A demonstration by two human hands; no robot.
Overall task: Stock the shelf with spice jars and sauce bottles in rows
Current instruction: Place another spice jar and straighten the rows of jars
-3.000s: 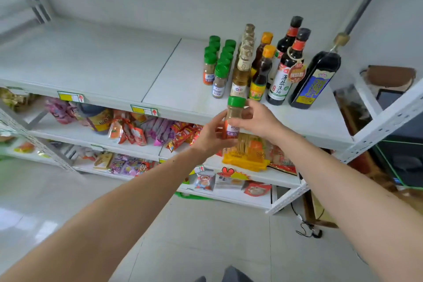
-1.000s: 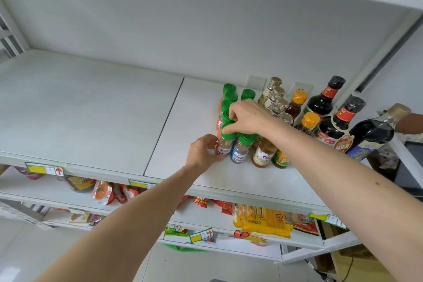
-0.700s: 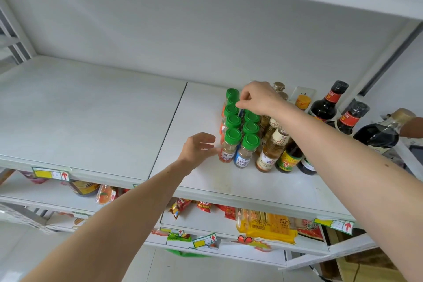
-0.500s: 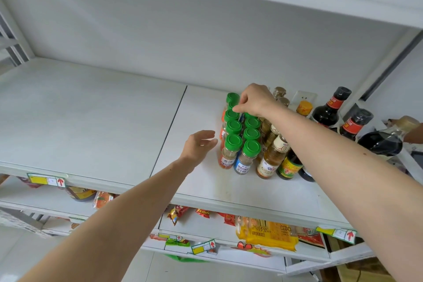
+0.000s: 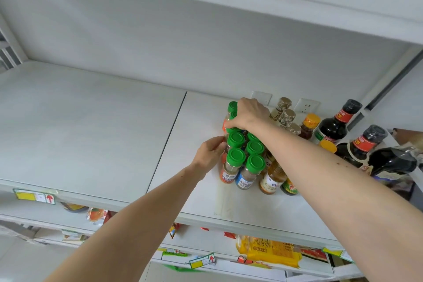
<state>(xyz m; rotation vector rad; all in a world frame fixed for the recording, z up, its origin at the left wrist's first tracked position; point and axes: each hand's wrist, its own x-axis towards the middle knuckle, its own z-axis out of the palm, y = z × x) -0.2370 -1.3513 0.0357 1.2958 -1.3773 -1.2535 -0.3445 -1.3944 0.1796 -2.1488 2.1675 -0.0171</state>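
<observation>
Green-capped spice jars stand in two rows running front to back on the white shelf. My right hand reaches over them, its fingers curled around a jar at the back of the left row. My left hand lies against the left side of that row, near the second jar from the front; its fingertips are hidden. Right of the jars stand amber bottles with gold caps, orange-capped bottles and dark sauce bottles.
A large dark bottle leans at the shelf's right end by the upright. Wall sockets sit behind the bottles. Another shelf hangs close overhead. Below are snack packets, a yellow package and price tags.
My left hand has moved right from open air until it touches the left row of jars. My right hand has stayed on the back jars, shifting slightly left.
</observation>
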